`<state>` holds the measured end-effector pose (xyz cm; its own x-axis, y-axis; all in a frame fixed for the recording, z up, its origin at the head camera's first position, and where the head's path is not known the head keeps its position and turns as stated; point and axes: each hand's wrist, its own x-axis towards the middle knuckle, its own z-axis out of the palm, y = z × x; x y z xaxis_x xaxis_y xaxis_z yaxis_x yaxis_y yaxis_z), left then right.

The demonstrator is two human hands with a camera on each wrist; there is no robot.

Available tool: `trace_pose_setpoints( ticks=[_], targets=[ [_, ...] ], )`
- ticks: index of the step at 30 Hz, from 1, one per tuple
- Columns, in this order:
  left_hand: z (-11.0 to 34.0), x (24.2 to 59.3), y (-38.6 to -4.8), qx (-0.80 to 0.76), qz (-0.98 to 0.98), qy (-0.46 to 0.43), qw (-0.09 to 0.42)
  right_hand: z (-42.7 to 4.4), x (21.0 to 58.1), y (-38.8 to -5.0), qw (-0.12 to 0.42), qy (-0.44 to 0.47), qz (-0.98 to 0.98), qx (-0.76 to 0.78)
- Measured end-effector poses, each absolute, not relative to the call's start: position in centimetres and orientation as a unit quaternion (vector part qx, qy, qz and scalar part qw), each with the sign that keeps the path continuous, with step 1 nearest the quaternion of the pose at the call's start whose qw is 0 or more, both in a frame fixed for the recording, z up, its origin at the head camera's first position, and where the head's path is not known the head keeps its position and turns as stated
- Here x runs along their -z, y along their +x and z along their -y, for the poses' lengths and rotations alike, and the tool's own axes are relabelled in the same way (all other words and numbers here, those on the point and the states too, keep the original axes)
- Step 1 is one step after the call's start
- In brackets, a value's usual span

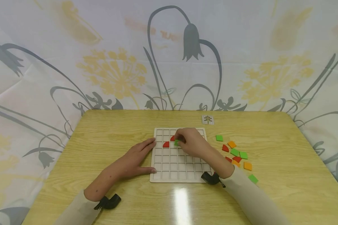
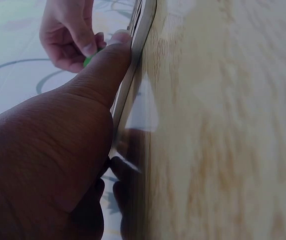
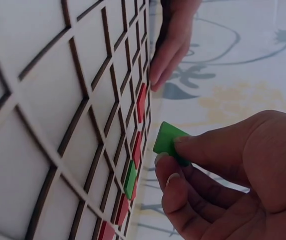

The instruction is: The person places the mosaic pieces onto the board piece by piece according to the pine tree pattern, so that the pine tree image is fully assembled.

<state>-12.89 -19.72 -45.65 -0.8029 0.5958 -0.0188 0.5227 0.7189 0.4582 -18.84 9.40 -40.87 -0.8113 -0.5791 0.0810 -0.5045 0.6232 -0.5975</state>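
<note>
A white gridded board (image 1: 166, 159) lies on the table. My left hand (image 1: 135, 157) rests at its left side, fingertips on the upper left edge and thumb on the lower left edge. Over the upper part of the board, my right hand (image 1: 192, 142) pinches a green square tile (image 3: 163, 136) between thumb and fingertips. In the right wrist view that tile is held apart from the grid. Red quarter-round tiles (image 1: 166, 144) sit in grid cells near the far side, with a green tile (image 3: 130, 180) among them. The right hand hides part of the upper rows in the head view.
Loose green, red and orange tiles (image 1: 248, 166) are scattered right of the board, some overlapping. Behind it lies a small card (image 1: 207, 119) with a printed grid pattern. The wooden table (image 1: 115, 125) ends at a flower-patterned cloth (image 1: 169, 62).
</note>
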Motion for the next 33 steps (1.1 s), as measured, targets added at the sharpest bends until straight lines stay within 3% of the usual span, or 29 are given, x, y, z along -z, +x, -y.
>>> trace_pose_setpoints(
  ticks=[14, 33],
  targets=[
    [19.7, 45.7, -12.8, -0.217, -0.925, 0.301, 0.081, -8.0, 42.3, -19.6, 0.072, -0.278, -0.893, 0.348],
    [19.7, 45.9, -12.9, -0.216, -0.925, 0.303, 0.078, -7.9, 43.3, -19.5, 0.047, -0.286, -0.901, 0.324]
  ],
)
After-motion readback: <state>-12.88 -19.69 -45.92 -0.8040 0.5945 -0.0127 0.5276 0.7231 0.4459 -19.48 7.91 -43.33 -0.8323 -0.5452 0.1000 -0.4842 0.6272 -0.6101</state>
